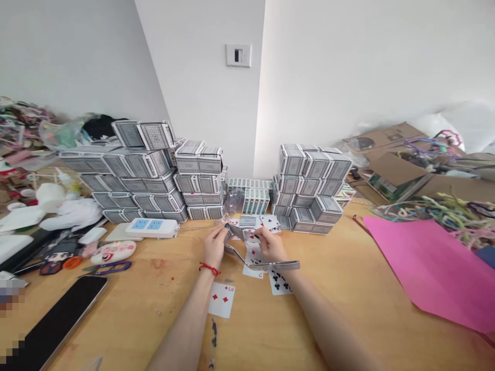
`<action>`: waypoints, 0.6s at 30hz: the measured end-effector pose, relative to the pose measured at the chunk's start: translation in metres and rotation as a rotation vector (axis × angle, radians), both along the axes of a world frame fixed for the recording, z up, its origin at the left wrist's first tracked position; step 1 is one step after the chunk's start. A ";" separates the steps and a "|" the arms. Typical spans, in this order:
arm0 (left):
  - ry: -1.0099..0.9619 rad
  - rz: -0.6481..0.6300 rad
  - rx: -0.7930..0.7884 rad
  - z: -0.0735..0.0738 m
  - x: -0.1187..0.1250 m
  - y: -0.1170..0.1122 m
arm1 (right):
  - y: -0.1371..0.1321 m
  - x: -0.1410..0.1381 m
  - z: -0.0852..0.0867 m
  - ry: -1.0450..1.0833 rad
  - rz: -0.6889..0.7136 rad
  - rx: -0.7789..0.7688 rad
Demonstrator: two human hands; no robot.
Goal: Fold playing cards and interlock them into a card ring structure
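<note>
My left hand (215, 247) wears a red string bracelet and pinches the left end of a folded playing card (237, 233). From the right, my right hand (271, 243) grips the same card by its other side. Just below, a bent strip of folded cards (255, 266) runs under my hands towards my right wrist. Loose playing cards lie on the table: a three of diamonds (221, 300) by my left forearm, a clubs card (280, 282) by my right wrist, and several others between and beyond my hands.
Stacked blocks of folded cards stand at the left (131, 172) and right (309, 180). Green-and-white card boxes (256, 200) sit between them. A phone (62, 319), snips (106, 268) and a power strip (152, 227) lie left. Pink paper (429, 273) and an open cardboard box (402, 175) are right.
</note>
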State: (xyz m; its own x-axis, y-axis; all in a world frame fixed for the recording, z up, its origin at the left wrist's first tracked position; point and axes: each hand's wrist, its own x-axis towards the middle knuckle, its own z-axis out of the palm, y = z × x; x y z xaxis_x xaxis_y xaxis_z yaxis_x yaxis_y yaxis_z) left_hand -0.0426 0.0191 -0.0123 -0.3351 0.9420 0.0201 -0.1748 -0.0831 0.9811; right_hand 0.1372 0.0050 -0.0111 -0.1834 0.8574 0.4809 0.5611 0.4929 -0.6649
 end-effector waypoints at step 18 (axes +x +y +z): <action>-0.129 0.011 -0.031 0.014 0.005 -0.005 | -0.006 -0.007 0.005 -0.207 -0.022 -0.140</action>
State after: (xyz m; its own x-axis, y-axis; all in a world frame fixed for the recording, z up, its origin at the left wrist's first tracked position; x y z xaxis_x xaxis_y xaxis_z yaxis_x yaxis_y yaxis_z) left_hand -0.0374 0.0144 0.0021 -0.3429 0.9379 -0.0531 -0.2987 -0.0553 0.9527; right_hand 0.1302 -0.0014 -0.0062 -0.2466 0.9178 0.3111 0.7019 0.3905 -0.5957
